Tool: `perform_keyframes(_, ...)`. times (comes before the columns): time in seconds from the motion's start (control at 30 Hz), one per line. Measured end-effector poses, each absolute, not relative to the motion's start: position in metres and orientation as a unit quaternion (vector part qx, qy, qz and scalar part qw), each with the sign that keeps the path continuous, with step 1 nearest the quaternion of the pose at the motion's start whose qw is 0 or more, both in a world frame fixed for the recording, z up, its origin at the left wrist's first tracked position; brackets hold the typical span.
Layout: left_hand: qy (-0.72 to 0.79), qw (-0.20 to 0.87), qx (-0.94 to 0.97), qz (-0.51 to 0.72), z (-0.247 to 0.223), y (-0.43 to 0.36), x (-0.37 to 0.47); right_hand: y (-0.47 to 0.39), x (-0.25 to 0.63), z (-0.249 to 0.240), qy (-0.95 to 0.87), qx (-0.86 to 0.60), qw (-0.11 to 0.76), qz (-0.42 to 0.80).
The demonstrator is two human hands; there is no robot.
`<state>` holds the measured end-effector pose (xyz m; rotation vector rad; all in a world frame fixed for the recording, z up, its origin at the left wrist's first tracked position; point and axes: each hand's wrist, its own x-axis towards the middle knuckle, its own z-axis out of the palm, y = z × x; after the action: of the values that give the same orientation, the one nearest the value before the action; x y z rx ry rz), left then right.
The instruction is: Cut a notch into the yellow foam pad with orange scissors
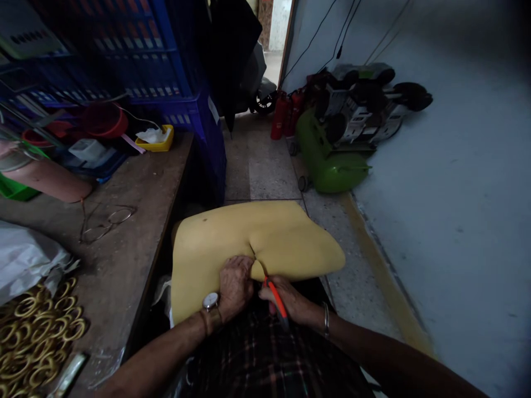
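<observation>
Foam: a thick yellow foam slab lies across the person's lap, just beside the wooden workbench, with a slit running in from its near edge.
Left hand: the left hand, with a wristwatch on its wrist, presses flat on the foam just left of the slit, fingers closed together and bearing down.
Right hand: the right hand is closed around an orange-handled cutter, its tip set in the slit; the blade itself is too small to make out.
Doing it well: judging from the pose, keep the holding fingers beside the cut line, never ahead of the blade, and draw with steady, shallow strokes so the foam does not tear.
Bench: a heap of brass-coloured rings and wire spectacles lie well apart from the work.
Floor: a green compressor tank sits by the wall.
</observation>
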<state>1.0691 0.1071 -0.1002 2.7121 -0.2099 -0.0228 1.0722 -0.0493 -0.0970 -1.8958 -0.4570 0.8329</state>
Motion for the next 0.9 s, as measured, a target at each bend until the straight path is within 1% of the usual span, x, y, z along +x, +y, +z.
perform_keyframes(0.07,-0.079,0.21,0.974,-0.023,-0.098,0.106,1.069,-0.051,1.072,-0.097,-0.229,-0.798,0.461,0.313)
perform_keyframes(0.13,-0.096,0.237,0.966,-0.026,-0.092,0.105,1.066,-0.053,1.073,-0.096,-0.262,-0.806,0.437,0.301)
perform_keyframes(0.23,-0.124,0.333,0.935,0.016,-0.075,0.101,1.05,-0.057,1.074,-0.095,-0.289,-0.811,0.416,0.293)
perform_keyframes(0.3,-0.102,0.406,0.908,0.028,-0.063,0.099,1.036,-0.06,1.073,-0.096,-0.293,-0.816,0.419,0.269)
perform_keyframes(0.33,-0.064,0.444,0.894,0.004,-0.057,0.098,1.029,-0.061,1.073,-0.097,-0.29,-0.818,0.425,0.258)
perform_keyframes(0.43,0.083,0.548,0.813,-0.178,-0.045,0.096,1.015,-0.061,1.074,-0.098,-0.296,-0.809,0.441,0.251)
perform_keyframes(0.5,0.134,0.618,0.73,-0.26,-0.041,0.095,1.012,-0.059,1.075,-0.097,-0.311,-0.801,0.445,0.252)
perform_keyframes(0.6,0.143,0.744,0.605,-0.246,-0.043,0.085,1.016,-0.055,1.076,-0.093,-0.317,-0.782,0.464,0.268)
perform_keyframes(0.67,0.153,0.798,0.534,-0.234,-0.05,0.073,1.022,-0.054,1.075,-0.092,-0.297,-0.773,0.486,0.278)
perform_keyframes(0.83,0.251,0.836,0.446,-0.198,-0.079,0.045,1.04,-0.056,1.07,-0.101,-0.223,-0.77,0.519,0.298)
perform_keyframes(0.9,0.301,0.838,0.408,-0.2,-0.09,0.04,1.045,-0.056,1.069,-0.107,-0.204,-0.772,0.53,0.286)
